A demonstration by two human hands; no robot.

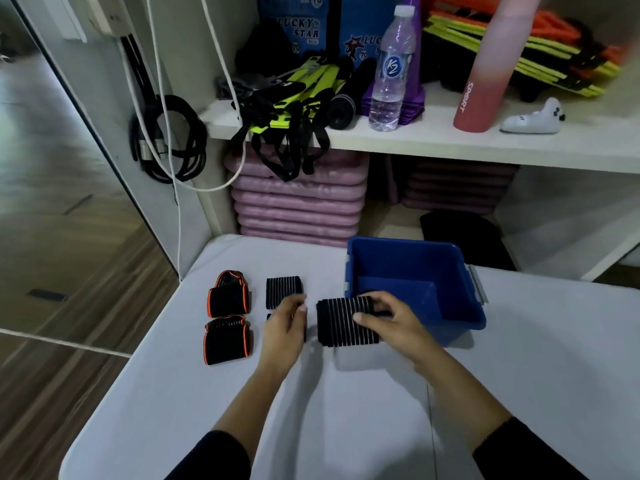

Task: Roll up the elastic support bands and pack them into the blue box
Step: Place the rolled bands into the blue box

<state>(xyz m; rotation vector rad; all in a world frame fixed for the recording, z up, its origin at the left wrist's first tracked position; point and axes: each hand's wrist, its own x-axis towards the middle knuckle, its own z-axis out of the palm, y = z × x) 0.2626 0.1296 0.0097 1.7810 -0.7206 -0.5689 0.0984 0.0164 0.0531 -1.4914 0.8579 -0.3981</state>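
My right hand grips a black ribbed elastic band, holding it just above the table, beside the front left corner of the blue box. My left hand hovers with relaxed fingers over another black ribbed band, which it mostly hides. A third ribbed band lies flat behind it. Two black bands with orange trim lie at the left of the table. The box interior looks empty.
The white table ends at the left near a mirror wall. Behind it a shelf carries a water bottle, a pink bottle and straps. Pink mats are stacked below.
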